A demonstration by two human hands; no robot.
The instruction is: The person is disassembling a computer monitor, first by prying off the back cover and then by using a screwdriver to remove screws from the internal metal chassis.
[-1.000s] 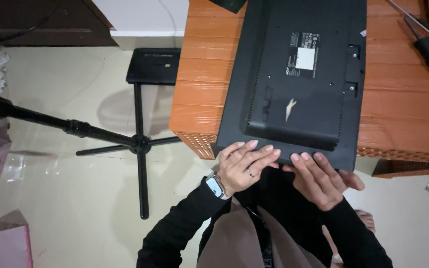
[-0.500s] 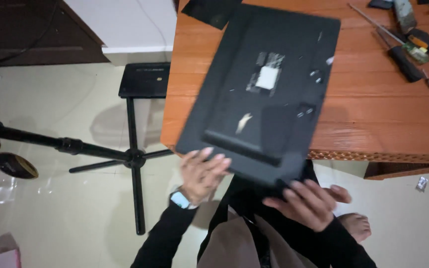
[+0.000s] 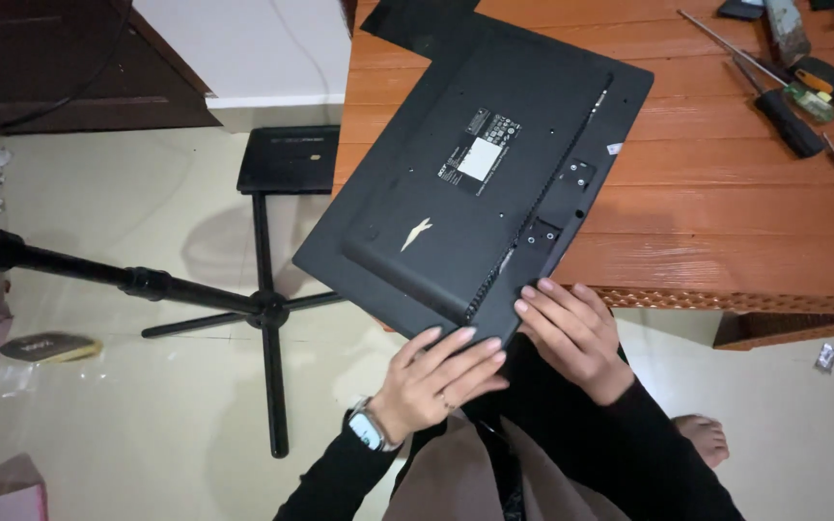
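A black flat monitor [image 3: 475, 183] lies face down and turned at an angle on the orange wooden table [image 3: 726, 222], its near corner sticking out past the table's front edge. My left hand [image 3: 436, 381], with a watch on the wrist, holds that overhanging corner from below and the side. My right hand [image 3: 571, 328] rests with spread fingers on the monitor's near edge beside it. A white label [image 3: 480, 159] and a mount plate [image 3: 576, 176] show on the monitor's back.
Screwdrivers and other tools [image 3: 793, 106] lie at the table's far right. A black tripod stand [image 3: 263, 309] and a small black stool [image 3: 287, 159] stand on the tiled floor at the left. A white cabinet [image 3: 243, 48] is behind. My bare foot [image 3: 702, 439] shows below.
The monitor has been swung round on the table from square-on to a diagonal, with its near corner now over the edge. Both hands shifted along its near edge.
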